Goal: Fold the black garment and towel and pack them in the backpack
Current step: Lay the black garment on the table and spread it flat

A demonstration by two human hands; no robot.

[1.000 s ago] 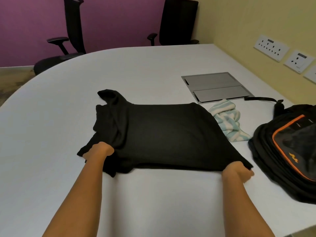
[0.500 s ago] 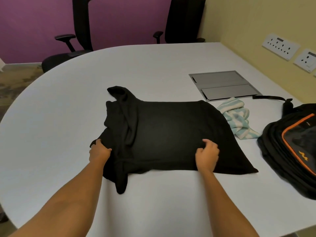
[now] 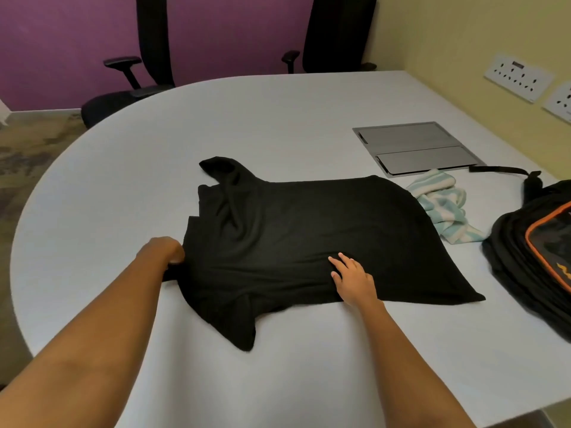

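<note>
On the table (image 3: 278,118), best fold the garment (image 3: 309,230) across the flat, pressing right hand (image 3: 353,279), left hand (image 3: 165,250) gripping its edge.

No legible text, orange emblem (image 3: 563,271) on backpack (image 3: 513,251)

Left hand (image 3: 165,250) grips black garment (image 3: 293,223), right hand (image 3: 355,281) presses it.
</note>
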